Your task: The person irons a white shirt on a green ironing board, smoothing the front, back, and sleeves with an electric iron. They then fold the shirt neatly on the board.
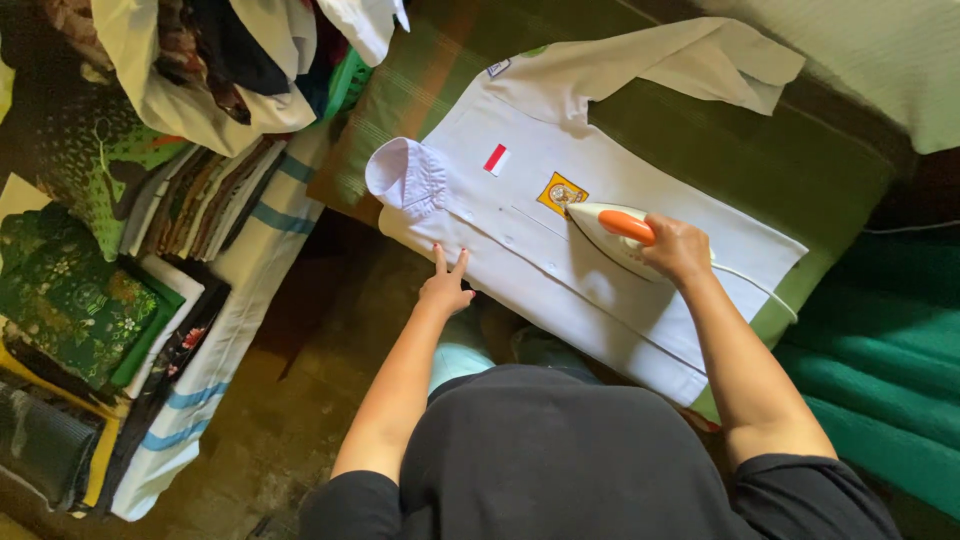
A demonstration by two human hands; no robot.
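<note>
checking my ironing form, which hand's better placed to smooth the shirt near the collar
Left. The left hand already rests flat on the shirt edge, just below the collar. The right hand grips the iron by the pocket badge, farther from the collar.

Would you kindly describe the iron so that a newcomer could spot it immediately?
Find the white shirt spread over the green padded surface. On its chest, beside a yellow badge, the right hand grips the iron. It alone is hard and white with an orange handle, trailing a white cord.
</note>
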